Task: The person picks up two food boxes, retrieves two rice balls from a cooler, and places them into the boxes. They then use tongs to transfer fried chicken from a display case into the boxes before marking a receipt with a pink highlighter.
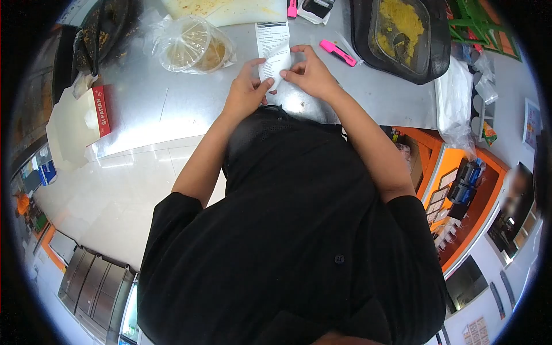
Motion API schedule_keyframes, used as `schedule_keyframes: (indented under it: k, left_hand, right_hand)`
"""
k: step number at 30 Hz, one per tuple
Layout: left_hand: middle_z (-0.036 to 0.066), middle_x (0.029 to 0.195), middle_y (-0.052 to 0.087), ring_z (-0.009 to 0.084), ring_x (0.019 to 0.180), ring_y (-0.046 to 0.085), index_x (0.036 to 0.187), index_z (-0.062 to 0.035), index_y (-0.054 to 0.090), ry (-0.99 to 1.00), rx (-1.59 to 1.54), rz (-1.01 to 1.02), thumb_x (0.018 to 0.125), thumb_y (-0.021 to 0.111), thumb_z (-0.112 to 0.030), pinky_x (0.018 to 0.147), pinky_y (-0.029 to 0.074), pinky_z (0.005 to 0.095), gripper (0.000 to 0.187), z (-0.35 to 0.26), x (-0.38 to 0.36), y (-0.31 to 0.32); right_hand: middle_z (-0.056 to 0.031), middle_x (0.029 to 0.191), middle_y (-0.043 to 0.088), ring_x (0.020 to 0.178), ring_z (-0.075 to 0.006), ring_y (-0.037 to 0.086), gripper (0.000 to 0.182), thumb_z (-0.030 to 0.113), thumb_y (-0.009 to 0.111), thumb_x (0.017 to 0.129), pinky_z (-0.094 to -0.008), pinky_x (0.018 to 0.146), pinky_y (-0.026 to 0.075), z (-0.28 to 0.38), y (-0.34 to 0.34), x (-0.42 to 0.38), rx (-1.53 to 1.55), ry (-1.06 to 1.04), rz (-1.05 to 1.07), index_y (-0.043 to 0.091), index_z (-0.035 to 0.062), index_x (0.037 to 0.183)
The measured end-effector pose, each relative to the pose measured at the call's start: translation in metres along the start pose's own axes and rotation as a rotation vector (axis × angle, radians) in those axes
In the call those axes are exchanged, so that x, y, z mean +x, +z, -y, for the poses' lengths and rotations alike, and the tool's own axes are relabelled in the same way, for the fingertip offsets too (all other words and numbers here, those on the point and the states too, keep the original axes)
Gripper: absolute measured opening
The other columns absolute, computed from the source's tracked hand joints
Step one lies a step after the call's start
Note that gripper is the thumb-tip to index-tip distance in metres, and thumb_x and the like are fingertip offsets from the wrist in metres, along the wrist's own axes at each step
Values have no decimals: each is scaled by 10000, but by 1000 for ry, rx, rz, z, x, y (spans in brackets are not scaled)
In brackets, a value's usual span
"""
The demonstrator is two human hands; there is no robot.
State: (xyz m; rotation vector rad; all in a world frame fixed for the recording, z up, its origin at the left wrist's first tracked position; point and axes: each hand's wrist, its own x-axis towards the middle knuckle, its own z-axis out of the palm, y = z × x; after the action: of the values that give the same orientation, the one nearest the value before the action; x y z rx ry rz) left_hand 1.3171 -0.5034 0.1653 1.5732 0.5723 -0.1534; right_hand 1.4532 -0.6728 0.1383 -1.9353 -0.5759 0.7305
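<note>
Shiny metal counter (138,109) is running across the kitchen, in front of a person wearing black. Close to the counter's near edge, a printed receipt (275,49) is lying lengthwise between both hands, its upper end overlapping a white board (230,12) in view. Partly curled, the left hand (247,91) is gripping the lower left edge with thumb and fingers; the right hand (310,72), loosely bent, is pinching the right edge. Just beyond the right hand, a pink highlighter (337,53) is resting near a black tray (440,49). Left of the receipt, a bagged round container (192,46) is sitting, and farther left a "SI PAMAN" box (72,123) is standing open.
</note>
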Motion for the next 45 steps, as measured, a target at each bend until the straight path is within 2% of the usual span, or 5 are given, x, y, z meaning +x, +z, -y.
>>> schedule_keyframes:
  k: [9,20,27,35,45]
  left_hand:
    - [90,753,742,91,553,598,1445,-72,541,-9,54,14,989,724,-210,519,449,264,510,5,3,-1]
    - [92,747,731,311,721,719,1290,-266,722,195,720,-50,896,756,-396,671,562,451,417,16,8,-10]
    - [56,648,639,222,583,638,1380,-252,668,229,731,-129,896,787,-359,591,512,378,510,25,8,-7]
    - [48,723,678,215,649,671,1501,-186,554,219,746,13,867,808,-329,645,536,372,698,13,3,-15]
    - [13,734,615,107,661,579,1496,-97,551,181,427,50,838,850,-178,645,499,282,728,10,-10,-24]
  right_hand:
    - [-196,831,741,767,-347,724,535,524,747,889,-448,691,561,25,-10,4,-470,285,117,760,0,779]
    - [-211,987,742,951,-391,727,400,400,746,878,-508,818,583,49,-54,-34,-922,182,16,708,29,1023]
    - [-163,1045,705,1015,-367,695,253,193,771,839,-476,867,557,1,-82,-76,-782,267,151,676,41,1018]
    - [-71,961,625,975,-275,629,220,156,722,867,-434,868,517,10,-26,-43,-786,-528,143,767,119,1079]
    - [-80,1172,627,1115,-284,599,444,209,807,833,-418,963,489,27,-38,-59,-737,-481,44,706,93,1250]
